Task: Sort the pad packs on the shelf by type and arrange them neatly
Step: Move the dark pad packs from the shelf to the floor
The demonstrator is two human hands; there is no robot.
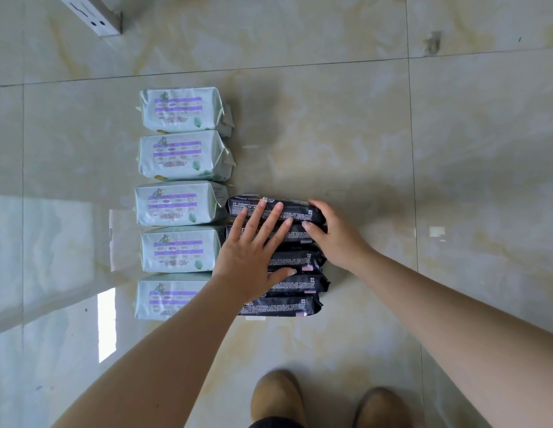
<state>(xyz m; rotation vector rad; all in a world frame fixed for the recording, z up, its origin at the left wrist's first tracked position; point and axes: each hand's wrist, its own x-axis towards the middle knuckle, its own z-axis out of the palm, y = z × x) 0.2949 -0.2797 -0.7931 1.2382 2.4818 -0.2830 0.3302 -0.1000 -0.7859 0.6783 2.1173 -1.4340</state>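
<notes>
On the glossy tiled floor (392,134), just past tan shoes (276,393), both hands work a column of dark packs (299,284) standing on edge. Left hand (247,257) lies flat, fingers spread across several tops, likely to level them and stop tipping. Right hand (333,236) cups the right end of the farthest dark pack (296,208), thumb on top, probably squaring it to the row. Beside them, on the left and touching, runs a column of green packs (179,203), sorted by type. Metal shelf post (96,13) far left.

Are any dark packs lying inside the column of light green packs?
No, the dark packs form their own column to the right of the light green packs.
</notes>
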